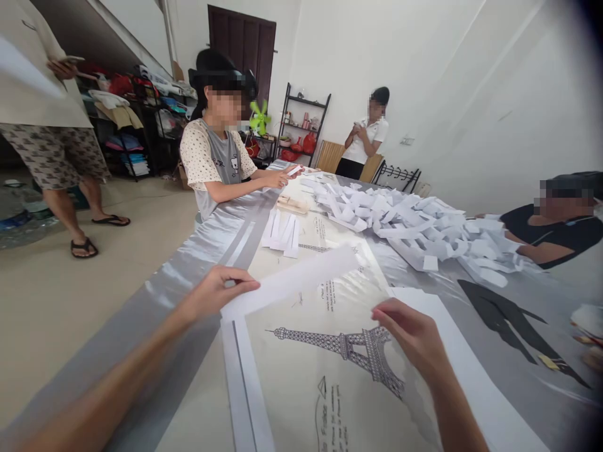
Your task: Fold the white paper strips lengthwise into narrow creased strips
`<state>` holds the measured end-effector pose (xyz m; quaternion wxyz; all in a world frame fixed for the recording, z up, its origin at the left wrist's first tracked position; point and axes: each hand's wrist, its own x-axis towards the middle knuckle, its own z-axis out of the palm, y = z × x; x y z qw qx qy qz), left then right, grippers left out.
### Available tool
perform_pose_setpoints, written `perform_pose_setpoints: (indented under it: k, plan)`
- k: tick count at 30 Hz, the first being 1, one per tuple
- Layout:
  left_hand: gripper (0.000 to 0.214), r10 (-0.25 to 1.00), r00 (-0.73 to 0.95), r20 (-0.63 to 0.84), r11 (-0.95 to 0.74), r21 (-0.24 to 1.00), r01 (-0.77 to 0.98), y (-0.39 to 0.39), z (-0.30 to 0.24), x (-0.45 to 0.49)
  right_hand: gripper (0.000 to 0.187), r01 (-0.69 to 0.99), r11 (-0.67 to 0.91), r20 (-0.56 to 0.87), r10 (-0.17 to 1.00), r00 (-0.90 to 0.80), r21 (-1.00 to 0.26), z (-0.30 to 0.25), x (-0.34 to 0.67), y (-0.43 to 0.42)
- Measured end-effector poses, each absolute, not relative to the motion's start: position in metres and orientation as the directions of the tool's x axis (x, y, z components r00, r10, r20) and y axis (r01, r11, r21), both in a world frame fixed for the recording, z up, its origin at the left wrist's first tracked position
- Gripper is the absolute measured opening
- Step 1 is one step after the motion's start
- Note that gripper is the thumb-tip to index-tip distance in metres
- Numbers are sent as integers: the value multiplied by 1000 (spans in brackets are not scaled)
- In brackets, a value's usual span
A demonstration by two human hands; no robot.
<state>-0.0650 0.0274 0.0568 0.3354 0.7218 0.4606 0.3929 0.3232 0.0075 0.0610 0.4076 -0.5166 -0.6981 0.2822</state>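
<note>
A white paper strip [292,279] is pinched at its left end between the thumb and fingers of my left hand [228,287]. The strip slants up to the right above the table, its far end free. My right hand [407,326] has its thumb and fingertips pressed together over the printed table cover [292,389], close to an Eiffel Tower drawing. Whether anything is between those fingertips I cannot make out. Below my left hand, long white paper strips [257,402] lie side by side. A stack of white sheets [452,351] is partly hidden behind my right forearm.
A large heap of cut paper pieces [400,216] covers the table's far right. Further strips [282,232] and a wooden block [293,204] lie ahead. Dark flat pieces [509,320] rest at right. People are at left, across and at right; one person [221,150] handles paper.
</note>
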Motion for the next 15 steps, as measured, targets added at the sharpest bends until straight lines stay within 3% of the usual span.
perform_pose_setpoints:
  k: [3,6,10,15]
  plan:
    - [32,968,181,175,-215,948,234,12,52,-25,45,219,254,217,960,-179,-942,49,279,1]
    - [37,971,233,57,-95,983,155,-6,42,11,37,91,153,123,954,-273,-984,36,244,-9]
    - [37,927,351,131,-236,932,275,-18,35,23,42,66,35,21,979,-202,-997,31,237,-14]
    - [34,955,195,225,-288,864,413,-20,39,20,40,178,58,9,964,-264,-982,30,233,-19]
